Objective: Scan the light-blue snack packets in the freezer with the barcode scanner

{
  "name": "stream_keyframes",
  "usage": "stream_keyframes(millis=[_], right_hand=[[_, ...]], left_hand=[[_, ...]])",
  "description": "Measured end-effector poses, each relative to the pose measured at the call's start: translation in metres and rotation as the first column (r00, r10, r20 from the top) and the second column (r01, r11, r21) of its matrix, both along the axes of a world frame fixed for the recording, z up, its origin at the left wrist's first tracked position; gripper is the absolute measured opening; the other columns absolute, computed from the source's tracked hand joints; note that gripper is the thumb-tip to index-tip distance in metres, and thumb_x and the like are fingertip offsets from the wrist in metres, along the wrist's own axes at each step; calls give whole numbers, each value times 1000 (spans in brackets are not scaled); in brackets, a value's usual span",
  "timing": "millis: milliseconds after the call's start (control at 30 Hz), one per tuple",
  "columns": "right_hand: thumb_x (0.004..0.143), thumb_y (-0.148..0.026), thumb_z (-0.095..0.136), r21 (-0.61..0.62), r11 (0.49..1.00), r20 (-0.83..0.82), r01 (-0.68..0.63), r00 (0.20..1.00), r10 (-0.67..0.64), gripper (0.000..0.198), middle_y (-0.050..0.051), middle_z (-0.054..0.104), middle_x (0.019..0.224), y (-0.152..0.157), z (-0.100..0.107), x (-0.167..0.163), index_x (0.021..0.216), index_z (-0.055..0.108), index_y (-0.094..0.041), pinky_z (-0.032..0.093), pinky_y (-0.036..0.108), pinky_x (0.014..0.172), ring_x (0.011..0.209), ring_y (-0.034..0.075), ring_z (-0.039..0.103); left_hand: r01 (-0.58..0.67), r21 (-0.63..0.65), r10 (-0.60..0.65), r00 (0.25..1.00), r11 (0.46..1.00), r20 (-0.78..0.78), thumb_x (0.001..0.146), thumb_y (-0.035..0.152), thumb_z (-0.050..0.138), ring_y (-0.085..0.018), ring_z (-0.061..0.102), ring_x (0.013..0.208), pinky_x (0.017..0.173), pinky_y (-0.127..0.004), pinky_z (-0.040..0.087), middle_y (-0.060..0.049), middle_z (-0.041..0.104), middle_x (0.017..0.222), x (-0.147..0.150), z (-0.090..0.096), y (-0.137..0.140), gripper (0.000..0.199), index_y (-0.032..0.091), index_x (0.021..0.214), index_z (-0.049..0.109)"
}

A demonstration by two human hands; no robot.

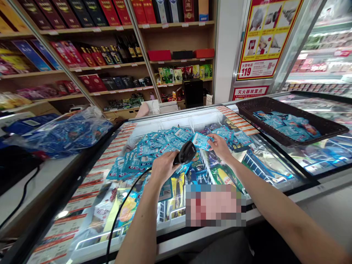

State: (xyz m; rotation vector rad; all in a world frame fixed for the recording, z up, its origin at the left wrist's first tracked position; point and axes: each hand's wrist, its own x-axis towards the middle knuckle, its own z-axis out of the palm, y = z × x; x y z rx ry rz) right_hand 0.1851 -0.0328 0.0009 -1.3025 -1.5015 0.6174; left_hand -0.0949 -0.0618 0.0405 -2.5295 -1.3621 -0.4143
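Holding the black scanner [185, 153] in the left hand [162, 167], with the fingers closed around its handle and the back of the hand turned upward. Reaching in with the left forearm [145, 212] from about seven o'clock. Pointing the scanner's head toward two o'clock, to a blue packet [200, 141] just beside it; cannot tell whether touching. Pinching this packet at its right edge, with thumb and fingertips of the right hand [220, 146] clamped on it, above the freezer [178, 245]. Extending the right forearm [269, 198] from four o'clock, almost in one line with the hand. See other blue packets [148, 146] spread from nine to eleven o'clock of the scanner, and a black cable [118, 214] running from its handle toward seven o'clock. See also, between two and three o'clock from the right hand, a brown tray [331, 128] with similar packets inside.
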Motion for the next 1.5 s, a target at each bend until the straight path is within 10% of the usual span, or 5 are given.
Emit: stream_keyframes(millis=[367, 600, 867, 1100, 1500], right_hand=[[87, -33, 41, 107, 927, 302, 359, 877, -375, 35, 3, 60, 69, 1, 12, 37, 117, 57, -22, 45, 35, 69, 64, 20, 57], [84, -37, 49, 242, 827, 558, 508, 624, -547, 30, 14, 59, 110, -7, 15, 42, 102, 66, -20, 37, 42, 86, 108, 31, 46], [87, -45, 48, 242, 970, 778, 30, 592, -212, 29, 3, 62, 116, -8, 5, 23, 102, 68, -30, 16, 54, 105, 116, 26, 44], [89, -39, 46, 312, 940, 754, 134, 567, -331, 28, 5, 64, 114, -7, 3, 22, 91, 69, -25, 10, 55, 108, 117, 25, 46], [94, -44, 34, 147, 871, 797, -468, 578, 177, 50, 4, 34, 147, 13, 14, -57, 140, 36, -24, 30, 35, 109, 135, 18, 31]], left_hand=[[-304, 130, 281, 945, 944, 167, 81, 41, 54, -23, 63, 91, 63, -28, 40, -5, 67, 101, -21, 0, 6, 35, 24, 111, 57], [-463, 133, 420, 870, 876, 258, 82, 43, 51, -24, 62, 92, 62, -28, 39, -7, 67, 100, -28, 4, 7, 38, 21, 112, 57], [-493, 123, 447, 851, 862, 276, 82, 42, 51, -25, 61, 95, 66, -29, 40, -7, 67, 101, -27, 7, 5, 38, 22, 113, 57], [-539, 98, 484, 812, 837, 327, 81, 43, 51, -25, 60, 96, 70, -30, 41, -9, 67, 100, -33, 9, 6, 40, 21, 114, 57], [-629, 63, 555, 726, 775, 406, 81, 47, 49, -27, 60, 94, 67, -31, 41, -10, 66, 99, -41, 13, 5, 44, 22, 116, 57]])
